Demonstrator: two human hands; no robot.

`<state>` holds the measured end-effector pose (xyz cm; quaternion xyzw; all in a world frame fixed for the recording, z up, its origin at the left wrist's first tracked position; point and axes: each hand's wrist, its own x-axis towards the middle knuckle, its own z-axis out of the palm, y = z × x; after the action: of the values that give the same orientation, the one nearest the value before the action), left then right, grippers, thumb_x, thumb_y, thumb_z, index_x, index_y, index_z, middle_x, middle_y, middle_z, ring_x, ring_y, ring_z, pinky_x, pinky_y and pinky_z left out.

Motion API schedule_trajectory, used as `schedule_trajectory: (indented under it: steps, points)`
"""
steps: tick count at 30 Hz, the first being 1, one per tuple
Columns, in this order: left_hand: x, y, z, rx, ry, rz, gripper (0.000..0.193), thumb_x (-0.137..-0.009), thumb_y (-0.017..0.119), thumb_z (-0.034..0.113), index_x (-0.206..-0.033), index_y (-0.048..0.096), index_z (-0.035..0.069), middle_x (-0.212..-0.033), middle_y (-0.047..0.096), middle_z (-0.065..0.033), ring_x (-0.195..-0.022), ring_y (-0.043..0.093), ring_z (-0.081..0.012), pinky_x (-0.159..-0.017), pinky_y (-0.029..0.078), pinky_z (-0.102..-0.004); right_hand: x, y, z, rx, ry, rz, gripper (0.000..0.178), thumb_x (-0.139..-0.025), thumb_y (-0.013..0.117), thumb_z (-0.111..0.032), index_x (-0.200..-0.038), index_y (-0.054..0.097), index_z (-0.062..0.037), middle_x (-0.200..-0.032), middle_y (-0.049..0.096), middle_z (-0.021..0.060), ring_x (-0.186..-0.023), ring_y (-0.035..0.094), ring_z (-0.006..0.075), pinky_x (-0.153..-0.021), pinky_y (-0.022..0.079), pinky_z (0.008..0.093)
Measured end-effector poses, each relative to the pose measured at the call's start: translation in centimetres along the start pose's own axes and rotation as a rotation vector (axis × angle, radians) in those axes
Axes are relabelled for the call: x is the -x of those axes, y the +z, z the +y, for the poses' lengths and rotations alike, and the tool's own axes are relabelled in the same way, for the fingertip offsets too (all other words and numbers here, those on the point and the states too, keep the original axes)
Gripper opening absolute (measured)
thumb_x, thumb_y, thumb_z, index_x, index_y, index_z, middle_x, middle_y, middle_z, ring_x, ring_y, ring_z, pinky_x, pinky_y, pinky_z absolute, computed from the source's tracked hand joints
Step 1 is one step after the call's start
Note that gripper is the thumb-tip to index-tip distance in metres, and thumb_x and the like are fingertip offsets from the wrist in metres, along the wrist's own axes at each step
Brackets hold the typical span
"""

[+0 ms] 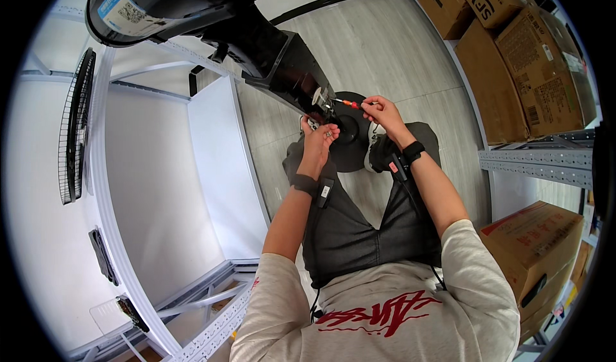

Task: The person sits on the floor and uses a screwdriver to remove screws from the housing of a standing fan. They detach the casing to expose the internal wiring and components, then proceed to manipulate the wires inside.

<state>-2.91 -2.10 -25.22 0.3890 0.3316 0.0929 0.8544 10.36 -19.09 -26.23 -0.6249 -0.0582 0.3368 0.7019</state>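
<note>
Pale short-sleeved shirt (pixel 410 336) closest to the lens, red lettering across it. White metal shelving (pixel 215 150) takes up most of the left side; brown cartons (pixel 478 79) stacked on a rack at upper right, another carton (pixel 526 246) below. Black appliance (pixel 276 57) slants from the top of the view to mid-scene, blue-and-white label on its bulky upper end, lower end just above a round black base (pixel 350 153) on the grey floor between the wearer's feet. Round black wire grille (pixel 76 128) seen nearly edge-on at far left. Left hand (pixel 316 145) beside the appliance's lower end, fingers curled; cannot tell whether anything is gripped. Right hand (pixel 386 115) pinches the red-and-orange handle of a screwdriver (pixel 353 104), shaft pointing left at a small pale fitting (pixel 320 97) on the appliance's lower end; whether the tip makes contact is too small to tell.
</note>
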Motion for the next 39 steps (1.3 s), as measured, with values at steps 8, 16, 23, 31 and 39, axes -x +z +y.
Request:
schedule_trajectory:
  steps: [8,16,23,31,39]
  points:
    - [0.0,-0.1,0.2,0.002,-0.008,-0.009,0.070,-0.082,0.049,-0.007,-0.136,0.015,0.021,-0.089,0.060,-0.0164,-0.074,0.062,-0.0234,-0.066,0.051,-0.0326,0.1,-0.2,0.1,-0.076,0.078,0.050,0.022,-0.082,0.070,-0.014,-0.100,0.061,-0.0036,-0.078,0.062,0.0012,-0.066,0.055,0.0062,-0.059,0.043,0.0184]
    - [0.2,-0.1,0.3,0.017,-0.013,-0.016,0.068,-0.083,0.049,-0.007,-0.136,0.017,0.021,-0.089,0.060,-0.0162,-0.075,0.062,-0.0235,-0.066,0.051,-0.0325,0.9,-0.5,-1.1,-0.111,0.252,-0.011,0.023,-0.086,0.066,-0.021,-0.101,0.065,-0.0035,-0.076,0.067,0.0017,-0.051,0.046,0.0020,-0.045,0.034,0.0158]
    - [0.4,0.0,0.6,0.009,-0.032,-0.010,0.068,-0.084,0.049,-0.006,-0.137,0.017,0.022,-0.089,0.060,-0.0165,-0.075,0.062,-0.0234,-0.066,0.051,-0.0323,0.3,-0.9,-1.3,0.041,0.169,-0.007,0.026,-0.085,0.067,-0.023,-0.103,0.067,-0.0042,-0.076,0.068,0.0003,-0.049,0.040,0.0004,-0.045,0.029,0.0153]
    - [0.5,0.0,0.6,-0.021,-0.032,-0.014,0.070,-0.083,0.048,-0.007,-0.138,0.014,0.020,-0.091,0.060,-0.0168,-0.077,0.061,-0.0237,-0.069,0.051,-0.0340,0.2,-1.3,-0.4,-0.077,0.218,-0.088,0.027,-0.088,0.065,-0.024,-0.107,0.066,-0.0050,-0.083,0.068,-0.0005,-0.055,0.043,-0.0002,-0.047,0.032,0.0157]
    - [0.2,-0.1,0.3,-0.045,-0.012,-0.005,0.067,-0.084,0.047,-0.006,-0.136,0.013,0.020,-0.091,0.060,-0.0163,-0.076,0.061,-0.0232,-0.070,0.050,-0.0343,0.4,-0.5,-0.8,0.073,0.115,-0.011,0.024,-0.087,0.066,-0.021,-0.103,0.068,-0.0044,-0.081,0.068,0.0005,-0.060,0.049,0.0020,-0.051,0.034,0.0176]
